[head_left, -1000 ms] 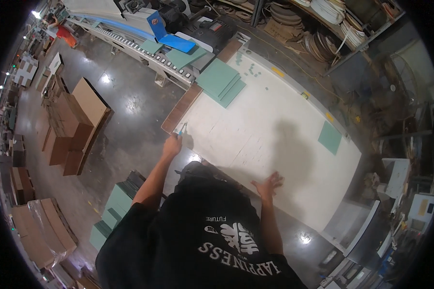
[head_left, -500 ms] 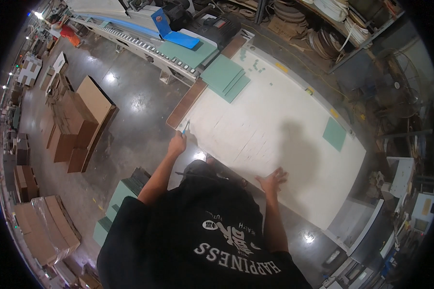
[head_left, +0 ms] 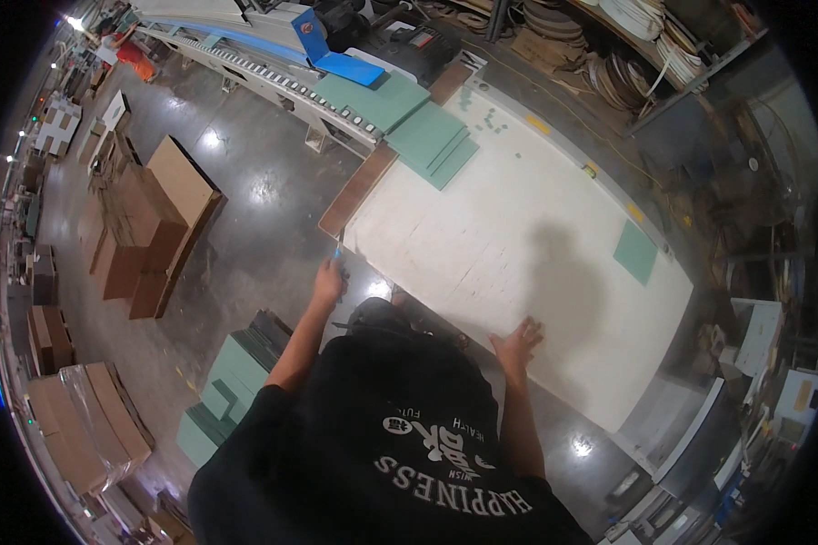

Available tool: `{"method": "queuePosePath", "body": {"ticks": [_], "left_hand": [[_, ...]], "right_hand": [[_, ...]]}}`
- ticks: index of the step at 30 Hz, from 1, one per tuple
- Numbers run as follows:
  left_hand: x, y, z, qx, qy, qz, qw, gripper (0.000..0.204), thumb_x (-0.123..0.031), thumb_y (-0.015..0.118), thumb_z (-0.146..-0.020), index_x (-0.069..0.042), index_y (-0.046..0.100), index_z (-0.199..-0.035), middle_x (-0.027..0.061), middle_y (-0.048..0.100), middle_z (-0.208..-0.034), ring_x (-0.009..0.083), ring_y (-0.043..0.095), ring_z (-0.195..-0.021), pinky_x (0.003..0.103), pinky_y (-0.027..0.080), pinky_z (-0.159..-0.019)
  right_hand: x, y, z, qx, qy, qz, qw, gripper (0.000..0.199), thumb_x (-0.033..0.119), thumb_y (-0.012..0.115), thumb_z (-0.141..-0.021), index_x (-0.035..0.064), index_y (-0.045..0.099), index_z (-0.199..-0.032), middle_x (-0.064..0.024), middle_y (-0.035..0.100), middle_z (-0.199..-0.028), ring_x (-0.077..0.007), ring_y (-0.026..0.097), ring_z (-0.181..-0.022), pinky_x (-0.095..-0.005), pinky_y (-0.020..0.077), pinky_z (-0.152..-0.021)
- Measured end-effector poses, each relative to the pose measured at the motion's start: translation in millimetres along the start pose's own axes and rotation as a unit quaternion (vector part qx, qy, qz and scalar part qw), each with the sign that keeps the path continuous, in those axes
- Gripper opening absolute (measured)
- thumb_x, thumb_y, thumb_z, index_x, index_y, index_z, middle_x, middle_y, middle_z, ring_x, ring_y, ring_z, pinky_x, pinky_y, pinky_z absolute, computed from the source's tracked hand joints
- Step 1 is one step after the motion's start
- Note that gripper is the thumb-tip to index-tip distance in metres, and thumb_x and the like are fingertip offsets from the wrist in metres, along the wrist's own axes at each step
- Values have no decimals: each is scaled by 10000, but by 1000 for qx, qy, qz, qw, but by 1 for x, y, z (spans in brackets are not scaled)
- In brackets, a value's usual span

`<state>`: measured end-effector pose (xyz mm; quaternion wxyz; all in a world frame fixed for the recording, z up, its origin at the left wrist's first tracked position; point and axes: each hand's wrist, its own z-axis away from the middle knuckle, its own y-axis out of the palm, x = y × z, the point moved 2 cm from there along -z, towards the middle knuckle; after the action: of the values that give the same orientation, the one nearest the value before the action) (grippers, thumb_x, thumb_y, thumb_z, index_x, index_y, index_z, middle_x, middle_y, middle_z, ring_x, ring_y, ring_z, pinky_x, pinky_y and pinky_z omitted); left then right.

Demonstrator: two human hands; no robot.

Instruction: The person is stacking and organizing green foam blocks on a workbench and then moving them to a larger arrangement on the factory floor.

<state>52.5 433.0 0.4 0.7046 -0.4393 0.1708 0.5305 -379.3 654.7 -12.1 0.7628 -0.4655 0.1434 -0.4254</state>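
Far left, on the concrete floor point(head_left: 254, 241), a brown stack of boxes and flat boards point(head_left: 145, 227); right of it and closer to me, a floor pile of green panels point(head_left: 236, 363); my left hand point(head_left: 330, 280) is just off the worktable's near-left corner, fingers closed round a slim blue-handled tool point(head_left: 338, 252); the tool's long axis runs nearly straight away from me, its thin pale end pointing forward at the corner of the brown edge strip point(head_left: 359, 189); beyond, a green panel point(head_left: 373, 98) lies on the roller conveyor, partly under a blue bracket point(head_left: 350, 68); beside it, a fanned stack of green panels point(head_left: 432, 150) sits across the strip and the white worktable point(head_left: 454, 245); my right hand point(head_left: 518, 343) is at the table's near edge, empty, fingers spread, pointing away from me; far right, a single green panel point(head_left: 635, 252) lies near the opposite edge.

Obscured, left to right: the tool's rear end is inside my fist; its tip is too small to identify the kind, and I cannot tell whether it touches the strip; my body covers part of the near table edge; contact under my right fingertips is unclear.
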Motion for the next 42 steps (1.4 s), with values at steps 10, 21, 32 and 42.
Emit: {"method": "queuePosePath", "body": {"ticks": [10, 21, 32, 42], "left_hand": [[-101, 16, 54, 370, -86, 618, 688, 391, -318, 476, -1042, 7, 554, -1244, 38, 548, -768, 109, 426, -491, 260, 366, -453], [-155, 30, 86, 457, -80, 607, 645, 390, -331, 451, -1048, -5, 551, -1237, 31, 541, -804, 98, 407, -471, 262, 363, -441], [-183, 47, 78, 508, -99, 623, 587, 393, -314, 435, -1052, 13, 555, -1234, 47, 549, -821, 99, 430, -462, 255, 380, -437], [-196, 70, 64, 511, -88, 588, 621, 391, -304, 436, -1050, 0, 542, -1272, 35, 549, -847, 109, 427, -528, 270, 375, -500]], "right_hand": [[-5, 8, -7, 1, 5, 3, 1000, 1261, 487, 867, -724, 114, 82, -1637, -253, -41, -1688, -586, 53, -1504, -795, 353, -1025], [0, -1, -4, 21, -5, -24, 999, 1255, 508, 858, -736, 93, 91, -1639, -302, -21, -1673, -585, 20, -1508, -740, 272, -1127], [-4, 6, -8, 11, 11, -34, 999, 1299, 500, 881, -698, 109, 78, -1641, -302, 13, -1673, -589, 62, -1504, -690, 289, -1157], [0, 4, -7, -9, 15, -26, 1000, 1301, 492, 891, -676, 124, 97, -1639, -249, 41, -1689, -593, 113, -1494, -703, 333, -1127]]}}
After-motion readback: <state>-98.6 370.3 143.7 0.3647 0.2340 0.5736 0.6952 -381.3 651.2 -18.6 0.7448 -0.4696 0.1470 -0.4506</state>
